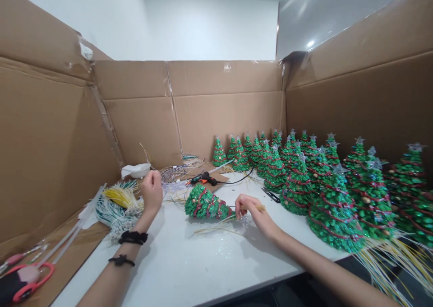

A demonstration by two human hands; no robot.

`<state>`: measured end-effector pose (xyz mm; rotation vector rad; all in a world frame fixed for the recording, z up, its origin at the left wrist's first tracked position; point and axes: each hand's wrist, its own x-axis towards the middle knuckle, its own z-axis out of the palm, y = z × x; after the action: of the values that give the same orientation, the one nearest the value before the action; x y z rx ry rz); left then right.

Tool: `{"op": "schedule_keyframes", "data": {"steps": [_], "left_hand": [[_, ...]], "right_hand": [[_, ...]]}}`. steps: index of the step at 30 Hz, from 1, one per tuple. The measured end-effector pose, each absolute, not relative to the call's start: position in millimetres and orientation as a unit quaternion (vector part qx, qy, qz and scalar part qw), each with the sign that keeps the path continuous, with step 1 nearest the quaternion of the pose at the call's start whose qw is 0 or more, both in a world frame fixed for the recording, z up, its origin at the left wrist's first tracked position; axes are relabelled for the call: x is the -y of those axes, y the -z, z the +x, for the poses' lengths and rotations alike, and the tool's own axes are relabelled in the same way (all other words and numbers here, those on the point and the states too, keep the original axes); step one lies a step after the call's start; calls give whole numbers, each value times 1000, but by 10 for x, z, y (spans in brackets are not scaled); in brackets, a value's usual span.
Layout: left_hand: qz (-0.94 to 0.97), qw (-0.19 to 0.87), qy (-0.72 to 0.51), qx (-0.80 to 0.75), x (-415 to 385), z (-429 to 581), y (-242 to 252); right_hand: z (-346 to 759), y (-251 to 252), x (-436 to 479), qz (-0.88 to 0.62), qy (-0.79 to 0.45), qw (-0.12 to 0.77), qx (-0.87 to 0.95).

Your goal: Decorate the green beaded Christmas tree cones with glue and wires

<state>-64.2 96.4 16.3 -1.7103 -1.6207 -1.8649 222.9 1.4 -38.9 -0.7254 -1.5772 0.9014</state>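
Observation:
A small green tree with red garland (206,204) lies on its side on the white table (189,271), its tip pointing right. At that tip is my right hand (249,210), its fingers curled together and a yellowish stick-like piece against them; what the fingertips grip is too small to make out. My left hand (152,190) is raised left of the tree, fingers closed, near a thin wire standing above a white dish (135,170). Whether it holds that wire is unclear. Loose pale wires (219,229) lie in front of the tree.
Many upright trees (338,207) fill the right side and back. A black and orange glue gun (204,179) lies behind the tree, with black snips (271,195) to its right. Wire bundles (118,207) and red-handled scissors (30,277) are at left. Cardboard walls (226,113) surround the table.

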Motion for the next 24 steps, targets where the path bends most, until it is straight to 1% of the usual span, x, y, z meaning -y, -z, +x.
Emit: {"op": "schedule_keyframes", "data": {"steps": [2,5,8,11,14,17,18,21,24], "left_hand": [[-522,72,621,580,-1032,-825,-149],[-481,70,583,651,-1095,-1027,-76],[-484,54,524,698,-1135,-1118,-3],[-509,54,495,703,-1148,-1070,1],[-569,62,502,648,-1072,-822,-58],[-673,85,486,551,-876,-399,-94],[-714,101,465,514,-796,-247,-86],[-820,153,352,426,-597,134,1],[-844,219,291,394,-523,311,124]], "right_hand": [[2217,401,-11,-310,-382,552,673],[2210,441,-25,-309,-385,545,678],[2201,479,-35,-314,-377,536,687],[2195,479,-21,-315,-356,520,710],[2193,454,4,-305,-316,489,754],[2182,444,14,-312,-236,469,792],[2174,443,11,-319,-204,464,801],[2138,428,-12,-329,-129,444,823],[2099,378,-67,-326,-107,427,837]]}}
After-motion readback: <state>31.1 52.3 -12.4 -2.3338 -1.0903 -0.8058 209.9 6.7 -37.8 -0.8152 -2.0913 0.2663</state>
